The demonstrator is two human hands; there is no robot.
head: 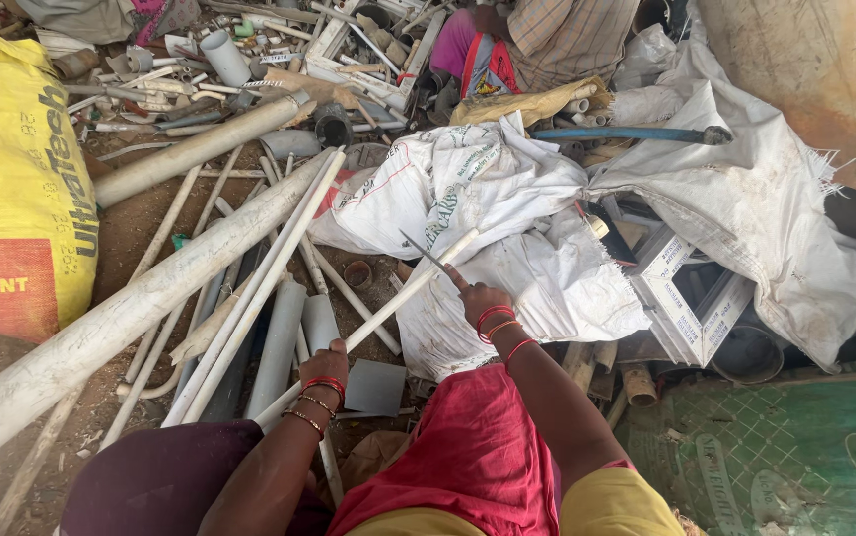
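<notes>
the left hand hides part of the thin white pipe; the yellow sack is cropped.

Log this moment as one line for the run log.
left hand: grips thin white pipe | right hand: holds knife against it | near: white sacks, yellow sack

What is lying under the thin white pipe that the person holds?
Under the thin white pipe lie crumpled white sacks, grey pipes and a grey flat piece. Whatever the sacks cover is hidden.
</notes>
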